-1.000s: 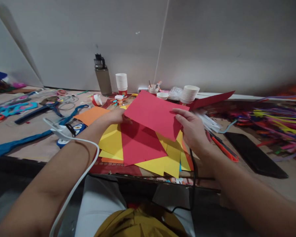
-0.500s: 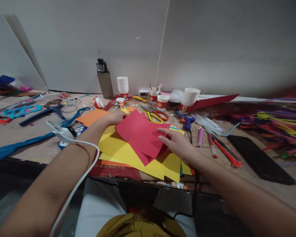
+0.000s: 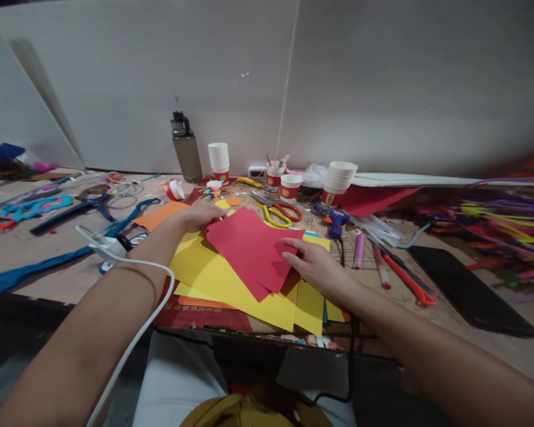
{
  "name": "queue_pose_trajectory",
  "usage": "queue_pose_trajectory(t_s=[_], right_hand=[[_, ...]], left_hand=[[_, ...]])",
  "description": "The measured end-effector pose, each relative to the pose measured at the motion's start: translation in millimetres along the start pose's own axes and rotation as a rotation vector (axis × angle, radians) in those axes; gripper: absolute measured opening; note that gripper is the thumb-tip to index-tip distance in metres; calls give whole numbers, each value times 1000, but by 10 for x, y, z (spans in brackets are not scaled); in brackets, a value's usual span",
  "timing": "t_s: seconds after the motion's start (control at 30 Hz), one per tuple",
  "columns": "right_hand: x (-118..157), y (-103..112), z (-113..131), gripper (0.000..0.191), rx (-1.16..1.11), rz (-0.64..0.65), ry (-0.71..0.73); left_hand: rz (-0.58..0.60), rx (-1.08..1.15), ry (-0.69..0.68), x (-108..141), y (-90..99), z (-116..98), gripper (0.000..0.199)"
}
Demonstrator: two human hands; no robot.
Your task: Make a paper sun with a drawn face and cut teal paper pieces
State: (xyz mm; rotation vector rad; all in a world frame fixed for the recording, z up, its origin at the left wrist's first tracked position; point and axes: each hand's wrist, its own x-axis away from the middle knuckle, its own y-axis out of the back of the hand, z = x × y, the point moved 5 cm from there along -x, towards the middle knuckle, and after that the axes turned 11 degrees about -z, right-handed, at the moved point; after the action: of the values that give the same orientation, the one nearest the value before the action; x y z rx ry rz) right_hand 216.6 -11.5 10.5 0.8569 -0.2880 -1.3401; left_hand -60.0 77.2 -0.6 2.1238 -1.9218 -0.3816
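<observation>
Two overlapping red paper sheets (image 3: 251,252) are slightly raised over a pile of yellow paper (image 3: 231,290), casting a shadow on it. My left hand (image 3: 202,214) is at their upper left edge, fingers closed against it and partly hidden by the hand itself. At the right edge, my right hand (image 3: 311,261) grips the sheets, with thumb and forefinger showing on top. Below the yellow pile peek edges of orange and blue paper. Another orange sheet (image 3: 160,214) lies by my left forearm, and small yellow and orange discs (image 3: 234,201) lie just beyond my left fingertips.
Behind the paper are scissors (image 3: 276,210), stacked paper cups (image 3: 339,178), a bottle (image 3: 187,151) and a blue glue gun (image 3: 338,222). A black phone-like slab (image 3: 471,290) and pipe cleaners (image 3: 511,225) lie right. A white cable (image 3: 149,323) crosses my left forearm.
The red sheets have come down a little and overlap more closely. My left fingertips show more clearly beside their upper edge. The right hand stays at the right edge.
</observation>
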Motion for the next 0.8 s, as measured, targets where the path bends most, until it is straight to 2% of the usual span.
queue_pose_trajectory(t_s=[0.1,0.2,0.33,0.47,0.53,0.7,0.8], right_hand=[[3,-11,3,40,32,32,-22],[9,-26,-3,42,18,49,-19],[-2,22,-16,35,-22,-31,3],[-45,150,-29,22,-100,-189,-12],[-75,210,-58,19,-201,-281,-30],[-123,324,-205,49,-506,-540,-115],[-136,378,-241,65,-566,-573,-172]], left_hand=[[134,-9,153,26,-103,47,33],[212,-24,173,71,-205,18,24],[110,-38,118,70,-224,-36,24],[73,253,78,49,-226,-117,36],[65,403,6,50,-218,-192,43],[16,592,-181,98,-191,-344,42],[-16,641,-228,125,-189,-361,36]])
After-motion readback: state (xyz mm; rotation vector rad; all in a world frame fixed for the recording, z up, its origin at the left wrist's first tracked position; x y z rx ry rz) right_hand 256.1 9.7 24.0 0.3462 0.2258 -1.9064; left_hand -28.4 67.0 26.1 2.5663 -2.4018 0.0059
